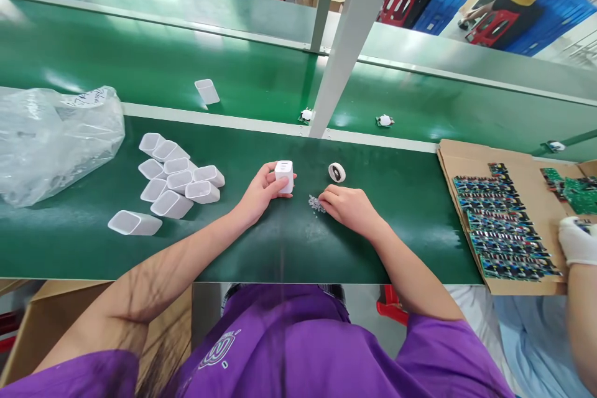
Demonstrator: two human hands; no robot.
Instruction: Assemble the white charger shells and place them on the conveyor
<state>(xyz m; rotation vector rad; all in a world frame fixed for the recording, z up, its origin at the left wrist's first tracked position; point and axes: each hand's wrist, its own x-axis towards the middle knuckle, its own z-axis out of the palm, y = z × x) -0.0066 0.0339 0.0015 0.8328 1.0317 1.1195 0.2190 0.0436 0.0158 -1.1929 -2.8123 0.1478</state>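
My left hand point(263, 191) is closed around a white charger housing point(284, 175), held upright with its slotted end face up. To its right, my right hand point(349, 208) has its fingertips pinched down at a small pile of tiny clear pieces point(314, 203) on the green bench. Whether a piece is between those fingers is hidden. Just beyond the right hand sits a white ring-shaped roll point(336, 172) with a dark centre. Several white open-ended housings point(171, 204) lie grouped to the left of my left hand.
A clear plastic bag point(60, 143) rests at the far left. On the right, a cardboard tray point(448, 165) holds rows of circuit boards point(506, 230), beside a co-worker's gloved hand point(578, 240). A metal post point(342, 43) rises behind my hands. Beyond the pale strip are another housing point(207, 92) and small boards point(385, 120).
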